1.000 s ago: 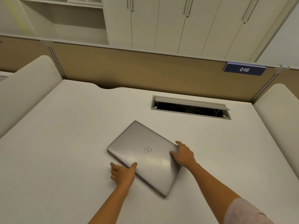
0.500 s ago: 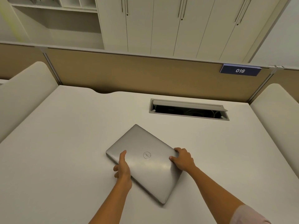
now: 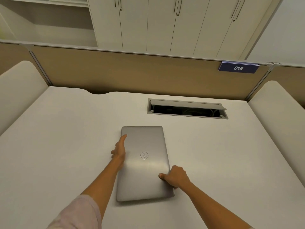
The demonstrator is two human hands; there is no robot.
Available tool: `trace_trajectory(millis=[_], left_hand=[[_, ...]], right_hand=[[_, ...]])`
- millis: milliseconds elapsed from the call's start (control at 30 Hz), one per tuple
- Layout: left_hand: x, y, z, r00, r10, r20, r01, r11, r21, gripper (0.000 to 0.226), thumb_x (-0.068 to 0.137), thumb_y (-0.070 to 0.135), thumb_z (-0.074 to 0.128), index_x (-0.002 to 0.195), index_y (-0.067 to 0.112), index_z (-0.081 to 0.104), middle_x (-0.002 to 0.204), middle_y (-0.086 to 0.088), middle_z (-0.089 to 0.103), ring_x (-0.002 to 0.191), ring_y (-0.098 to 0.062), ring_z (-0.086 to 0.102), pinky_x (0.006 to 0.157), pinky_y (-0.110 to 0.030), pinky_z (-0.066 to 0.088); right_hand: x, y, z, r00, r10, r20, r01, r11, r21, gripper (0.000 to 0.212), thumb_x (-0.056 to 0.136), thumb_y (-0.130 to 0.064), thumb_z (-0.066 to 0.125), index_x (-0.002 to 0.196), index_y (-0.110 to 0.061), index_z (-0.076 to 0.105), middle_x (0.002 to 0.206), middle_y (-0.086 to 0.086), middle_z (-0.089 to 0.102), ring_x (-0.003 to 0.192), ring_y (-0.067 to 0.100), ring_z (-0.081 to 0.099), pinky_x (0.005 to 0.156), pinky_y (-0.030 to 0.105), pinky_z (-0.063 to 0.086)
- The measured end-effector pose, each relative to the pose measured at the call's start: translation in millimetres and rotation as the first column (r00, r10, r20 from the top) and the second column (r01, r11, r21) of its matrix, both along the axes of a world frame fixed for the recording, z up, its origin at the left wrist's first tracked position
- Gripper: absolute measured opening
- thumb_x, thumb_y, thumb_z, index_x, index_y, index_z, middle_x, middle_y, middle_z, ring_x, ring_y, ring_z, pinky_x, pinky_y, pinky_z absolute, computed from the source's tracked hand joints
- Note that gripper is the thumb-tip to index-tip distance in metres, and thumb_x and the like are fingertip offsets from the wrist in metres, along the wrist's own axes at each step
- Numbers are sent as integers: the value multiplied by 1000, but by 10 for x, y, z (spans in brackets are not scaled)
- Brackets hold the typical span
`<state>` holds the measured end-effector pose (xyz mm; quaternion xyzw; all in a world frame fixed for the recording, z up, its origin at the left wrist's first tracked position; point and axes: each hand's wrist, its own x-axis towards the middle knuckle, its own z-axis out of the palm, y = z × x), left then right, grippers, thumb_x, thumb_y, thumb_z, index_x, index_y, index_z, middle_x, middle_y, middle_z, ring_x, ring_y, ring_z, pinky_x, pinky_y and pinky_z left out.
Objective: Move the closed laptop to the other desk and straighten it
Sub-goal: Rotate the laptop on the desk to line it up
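Observation:
A closed silver laptop [image 3: 145, 169] lies flat on the white desk [image 3: 66, 146], its long sides running away from me and its edges roughly square with the desk. My left hand [image 3: 119, 150] presses along the laptop's left edge, thumb on the lid. My right hand [image 3: 175, 176] grips the right edge near the front corner, thumb on top and fingers curled at the side.
An open cable hatch [image 3: 187, 109] is sunk into the desk behind the laptop. A tan partition [image 3: 132, 73] with a blue "016" sign [image 3: 238, 68] bounds the far edge. Cream side dividers stand left [image 3: 18, 90] and right [image 3: 280, 116]. White cabinets rise beyond.
The laptop has turned from a diagonal to lying square with the desk. My left hand slid up its left edge, and my right hand moved back toward me along the right edge.

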<state>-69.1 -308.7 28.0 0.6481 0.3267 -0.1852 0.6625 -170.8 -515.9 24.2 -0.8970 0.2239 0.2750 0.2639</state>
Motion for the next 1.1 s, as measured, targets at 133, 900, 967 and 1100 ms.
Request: trace_trajectory(millis=[133, 900, 967, 1100], left_hand=[[149, -44, -1, 977, -212, 15, 208, 970, 129, 99, 61, 79, 44, 147, 30, 35, 154, -16, 24, 141, -31, 19, 117, -50, 16], [111, -153, -253, 863, -410, 296, 228, 838, 495, 60, 96, 38, 52, 148, 16, 33, 157, -12, 25, 145, -30, 17, 119, -44, 19], [-28, -82, -257, 865, -389, 317, 167, 819, 549, 67, 94, 35, 55, 151, 17, 25, 160, -11, 18, 147, -29, 10, 119, -45, 17], [-377, 45, -275, 926, -239, 293, 21, 807, 591, 91, 87, 29, 67, 153, 10, 8, 162, -13, 4, 149, -32, -2, 120, -51, 11]], right_hand=[[-130, 165, 19, 994, -56, -96, 70, 986, 148, 38, 79, -45, 67, 73, -11, 51, 75, 10, 68, 59, 29, 69, 66, 33, 60], [413, 121, 430, 974, 189, 128, -187, 982, -24, 45, 89, -45, 55, 79, -3, 67, 62, 8, 69, 68, 25, 68, 65, 26, 51], [594, 52, 494, 960, 151, 235, -154, 988, -4, 39, 87, -44, 58, 86, -7, 68, 85, 7, 71, 87, 26, 67, 70, 30, 48], [853, -76, 377, 926, 197, 321, -215, 976, 21, 40, 87, -39, 64, 119, -16, 60, 125, 5, 59, 117, 23, 54, 91, 35, 45]])
